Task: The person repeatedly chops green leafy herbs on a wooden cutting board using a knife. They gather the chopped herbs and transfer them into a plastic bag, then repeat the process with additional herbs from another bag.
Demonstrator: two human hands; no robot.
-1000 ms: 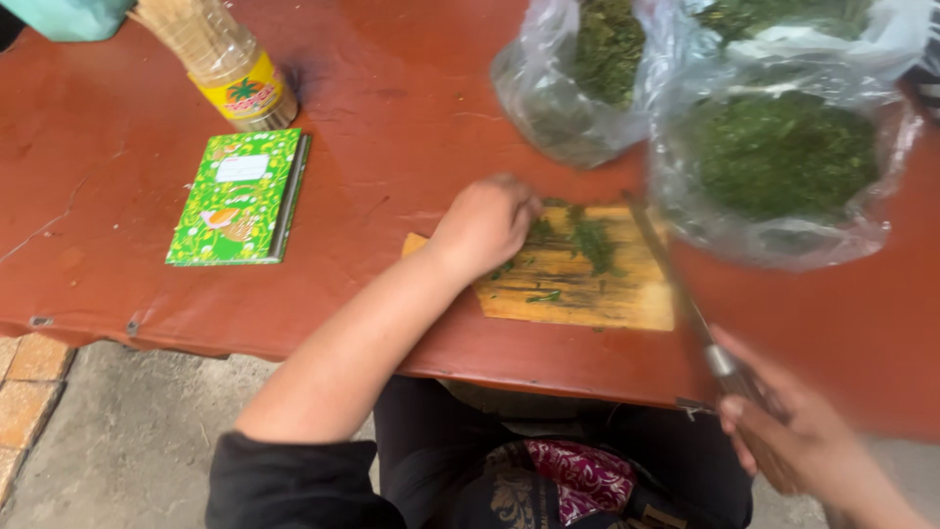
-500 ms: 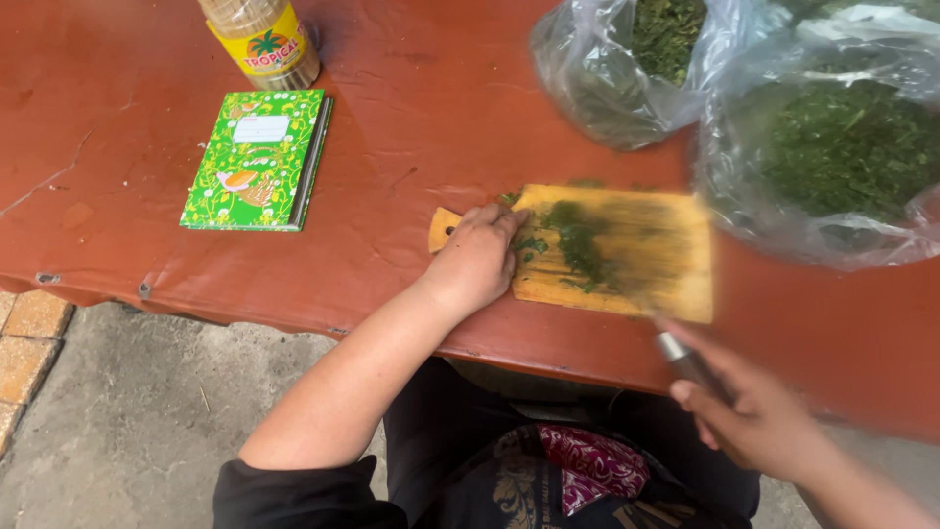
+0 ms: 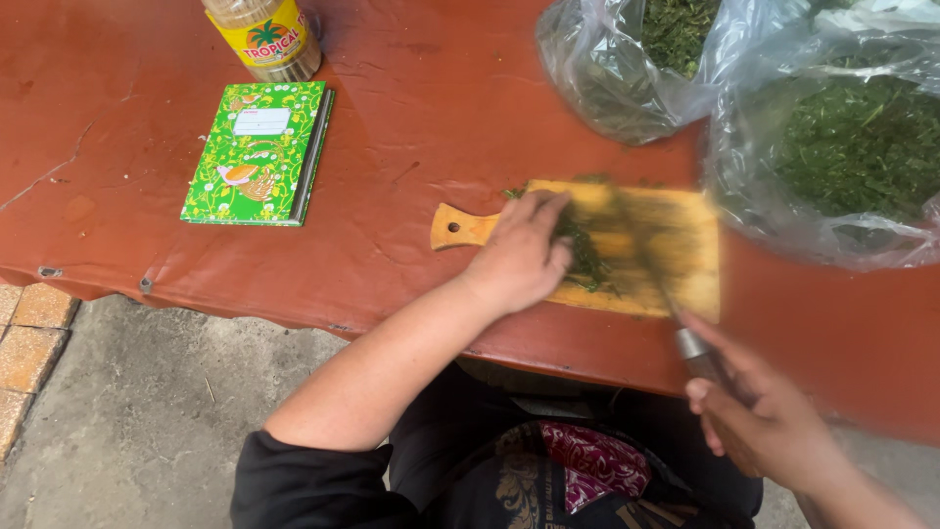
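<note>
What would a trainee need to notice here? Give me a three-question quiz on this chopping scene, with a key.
1. True or false: the left hand presses green herbs onto the wooden cutting board.
2. What does the right hand grip?
A. knife
B. spoon
C. green notebook
3. What holds the chopped greens beyond the board?

Key:
1. True
2. A
3. Clear plastic bags

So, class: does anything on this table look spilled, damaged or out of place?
Green herb scraps lie off the cutting board on the table, whose red cover shows a crack at left.
</note>
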